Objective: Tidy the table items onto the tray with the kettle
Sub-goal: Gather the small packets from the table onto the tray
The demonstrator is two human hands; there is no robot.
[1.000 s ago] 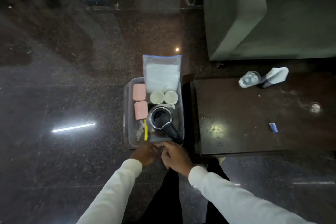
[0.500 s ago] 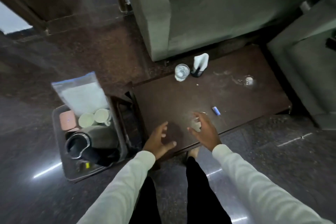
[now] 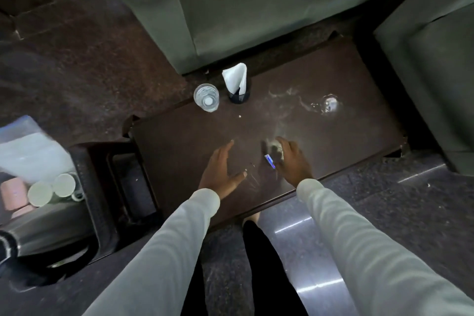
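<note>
A: Fingers (image 3: 283, 145) of the right hand (image 3: 292, 161) are curled down over a small pale thing on the bench (image 3: 333, 141) — can't tell if it's a wrapper or a crumpled sachet, and can't tell whether it's actually pinched. Left hand (image 3: 220, 169) is flat and spread, holding nothing.

B: And the blue bit?

A: Blue sachet (image 3: 269, 161) lies on the bench, touching the right hand's thumb side. Looks like the person is gathering the small litter first.

B: Where's the tray?

A: Tray (image 3: 87, 187) sits on the floor to the left, well apart from the hands, with the kettle (image 3: 43, 236), two cups (image 3: 52, 188) and a plastic bag (image 3: 28, 151) in it. Pretty full already.

B: Risks?

A: The sachet is thin and flat on a hard top — a sloppy pinch probably slides it instead of lifting it, maybe off the near edge. The pale thing is blurred under the fingers, so grip is uncertain; it could drop on the carry across to the tray.

B: The glass?

A: Glass (image 3: 206, 97) stands at the far edge, just beside the napkin holder (image 3: 238, 93). It seems to have water in it; a sleeve reaching over could tip it, and there's already a wet smear (image 3: 325, 105) further right. The kettle fills the near part of the tray, so anything tall set in carelessly may knock the cups.
</note>
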